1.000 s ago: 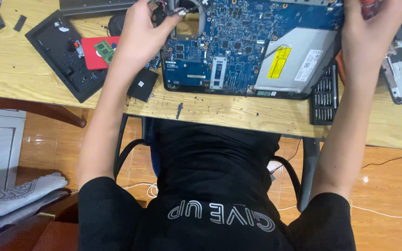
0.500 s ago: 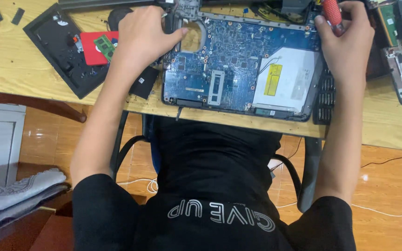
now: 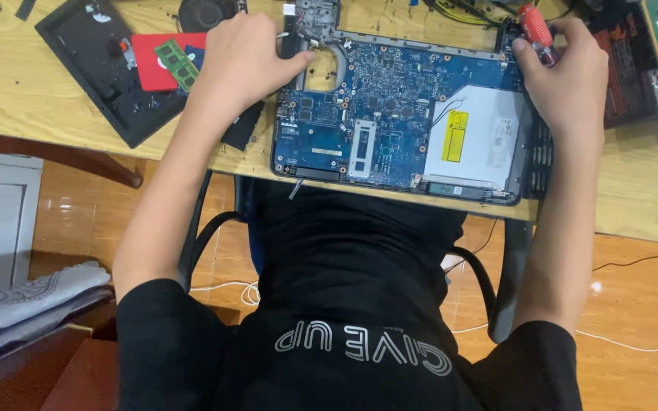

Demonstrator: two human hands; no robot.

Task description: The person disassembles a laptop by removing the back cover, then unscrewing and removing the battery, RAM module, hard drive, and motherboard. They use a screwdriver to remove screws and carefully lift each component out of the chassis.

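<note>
At the bench's (image 3: 55, 114) near edge lay the opened laptop (image 3: 390, 114), blue board up, silver drive (image 3: 481, 137) on its right side. I saw my left hand (image 3: 245, 61) pressed flat on the laptop's far left corner, thumb reaching toward the metal fan housing (image 3: 317, 19). My right hand (image 3: 569, 72) was curled around a red-handled screwdriver (image 3: 535, 30) at the far right corner. A black panel (image 3: 100, 68) and red card (image 3: 158, 61) lay toward the left edge.
</note>
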